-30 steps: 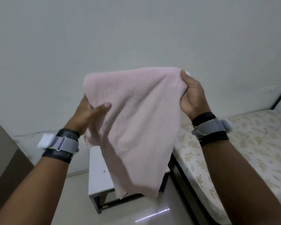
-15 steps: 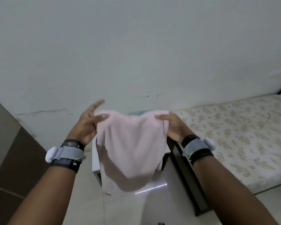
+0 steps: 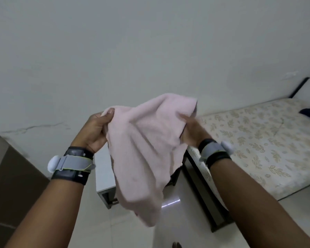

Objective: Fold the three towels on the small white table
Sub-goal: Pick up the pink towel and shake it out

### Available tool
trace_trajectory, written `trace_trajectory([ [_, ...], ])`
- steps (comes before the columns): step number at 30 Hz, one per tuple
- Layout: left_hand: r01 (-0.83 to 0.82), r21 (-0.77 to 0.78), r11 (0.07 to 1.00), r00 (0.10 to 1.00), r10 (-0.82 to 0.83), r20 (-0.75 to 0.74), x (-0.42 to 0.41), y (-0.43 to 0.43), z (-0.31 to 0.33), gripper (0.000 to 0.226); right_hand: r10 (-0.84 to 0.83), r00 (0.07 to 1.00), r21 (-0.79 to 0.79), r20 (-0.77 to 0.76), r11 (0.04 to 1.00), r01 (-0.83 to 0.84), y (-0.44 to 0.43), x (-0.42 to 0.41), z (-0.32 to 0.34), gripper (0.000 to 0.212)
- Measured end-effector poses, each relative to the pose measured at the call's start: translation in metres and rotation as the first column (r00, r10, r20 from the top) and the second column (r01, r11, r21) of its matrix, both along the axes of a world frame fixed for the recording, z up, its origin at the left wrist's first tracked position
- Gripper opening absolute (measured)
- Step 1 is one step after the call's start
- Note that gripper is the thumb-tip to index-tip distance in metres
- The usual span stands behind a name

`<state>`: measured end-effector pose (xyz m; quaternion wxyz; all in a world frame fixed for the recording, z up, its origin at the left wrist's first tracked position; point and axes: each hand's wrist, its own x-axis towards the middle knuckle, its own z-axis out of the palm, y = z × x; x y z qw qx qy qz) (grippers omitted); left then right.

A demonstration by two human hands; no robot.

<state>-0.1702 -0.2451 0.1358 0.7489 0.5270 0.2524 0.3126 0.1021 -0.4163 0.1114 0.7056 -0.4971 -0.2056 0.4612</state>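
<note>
Head view: soft, rumpled pink towel [image 3: 145, 149]

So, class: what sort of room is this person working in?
Most likely a bedroom: a bed with a leaf-patterned mattress stands against the wall, beside a small white table.

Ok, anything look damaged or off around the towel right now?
A crack runs along the wall, low on the left. The pink towel hangs bunched between both hands, looking intact.
</note>
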Motion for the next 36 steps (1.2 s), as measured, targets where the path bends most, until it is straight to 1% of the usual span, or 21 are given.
trace_trajectory([
  [2, -0.032, -0.061, 0.998, 0.999, 0.034, 0.038, 0.006, 0.000, 0.000, 0.021, 0.214, 0.974, -0.261, 0.077, 0.947, -0.187, -0.010, -0.012, -0.032, 0.089],
  [3, -0.058, -0.098, 0.993, 0.997, 0.062, 0.041, 0.008, 0.001, -0.002, 0.023, 0.286, 0.953, -0.307, 0.100, 0.920, -0.244, -0.015, -0.013, -0.042, 0.079],
  [4, -0.081, -0.113, 0.990, 0.996, 0.086, 0.038, 0.006, 0.004, -0.007, 0.027, 0.284, 0.950, -0.284, 0.131, 0.929, -0.238, -0.018, -0.012, -0.046, 0.065],
  [5, -0.095, -0.129, 0.987, 0.995, 0.099, 0.029, 0.002, 0.006, -0.013, 0.027, 0.230, 0.963, -0.230, 0.138, 0.954, -0.195, -0.023, -0.009, -0.042, 0.051],
  [6, -0.098, -0.125, 0.987, 0.994, 0.103, 0.029, -0.003, 0.009, -0.017, 0.022, 0.156, 0.979, -0.170, 0.133, 0.976, -0.133, -0.023, -0.006, -0.035, 0.044],
  [7, -0.092, -0.114, 0.989, 0.995, 0.097, 0.035, -0.008, 0.011, -0.023, 0.018, 0.091, 0.988, -0.120, 0.126, 0.990, -0.076, -0.021, -0.002, -0.024, 0.043],
  [9, 0.009, -0.064, 0.998, 0.999, -0.006, 0.047, -0.018, 0.016, -0.033, 0.022, 0.022, 0.994, -0.053, 0.106, 0.998, -0.017, -0.016, 0.007, -0.006, 0.044],
  [10, 0.080, -0.025, 0.996, 0.997, -0.081, -0.012, -0.022, 0.018, -0.037, 0.023, 0.023, 0.996, -0.019, 0.092, 1.000, -0.021, -0.014, 0.010, 0.002, 0.045],
  [11, 0.143, 0.024, 0.989, 0.982, -0.139, -0.126, -0.027, 0.020, -0.038, 0.025, 0.043, 0.996, 0.022, 0.082, 0.999, -0.045, -0.011, 0.010, 0.008, 0.045],
  [12, 0.201, 0.083, 0.976, 0.951, -0.174, -0.257, -0.028, 0.020, -0.040, 0.030, 0.072, 0.994, 0.063, 0.080, 0.995, -0.077, -0.011, 0.010, 0.013, 0.043],
  [13, 0.208, 0.125, 0.970, 0.931, -0.156, -0.331, -0.027, 0.022, -0.040, 0.029, 0.126, 0.986, 0.089, 0.106, 0.987, -0.136, -0.010, 0.010, 0.017, 0.042],
  [15, 0.048, 0.170, 0.984, 0.962, 0.000, -0.272, -0.024, 0.028, -0.035, 0.013, 0.254, 0.952, 0.069, 0.168, 0.961, -0.269, -0.006, 0.008, 0.016, 0.047],
  [16, -0.034, 0.181, 0.983, 0.971, 0.076, -0.228, -0.018, 0.032, -0.028, 0.012, 0.273, 0.942, 0.010, 0.194, 0.960, -0.280, -0.005, 0.012, 0.015, 0.049],
  [18, -0.134, 0.193, 0.972, 0.966, 0.171, -0.192, -0.014, 0.042, -0.016, 0.012, 0.237, 0.948, -0.119, 0.214, 0.969, -0.216, 0.004, 0.019, 0.007, 0.044],
  [20, -0.166, 0.194, 0.967, 0.950, 0.209, -0.234, -0.010, 0.051, -0.012, 0.010, 0.154, 0.964, -0.176, 0.218, 0.978, -0.116, 0.008, 0.027, 0.003, 0.037],
  [24, -0.212, 0.232, 0.949, 0.918, 0.275, -0.287, -0.013, 0.058, -0.007, 0.016, 0.064, 0.974, -0.133, 0.216, 0.991, -0.036, 0.012, 0.033, 0.011, 0.039],
  [30, -0.200, 0.394, 0.897, 0.860, 0.353, -0.368, -0.012, 0.070, 0.009, 0.024, -0.006, 0.950, -0.147, 0.311, 0.988, 0.055, 0.022, 0.033, 0.028, 0.036],
  [32, -0.210, 0.404, 0.891, 0.861, 0.364, -0.355, -0.012, 0.071, 0.012, 0.024, -0.027, 0.971, -0.140, 0.239, 0.988, 0.062, 0.026, 0.037, 0.032, 0.050],
  [33, -0.221, 0.398, 0.890, 0.868, 0.366, -0.337, -0.012, 0.071, 0.014, 0.023, -0.037, 0.982, -0.124, 0.186, 0.990, 0.061, 0.029, 0.039, 0.032, 0.050],
  [35, -0.229, 0.361, 0.904, 0.890, 0.345, -0.297, -0.012, 0.069, 0.017, 0.015, -0.066, 0.990, -0.100, 0.122, 0.992, 0.079, 0.033, 0.037, 0.033, 0.031],
  [36, -0.227, 0.335, 0.915, 0.903, 0.326, -0.279, -0.012, 0.068, 0.017, 0.011, -0.099, 0.988, -0.100, 0.121, 0.989, 0.111, 0.032, 0.034, 0.033, 0.018],
])
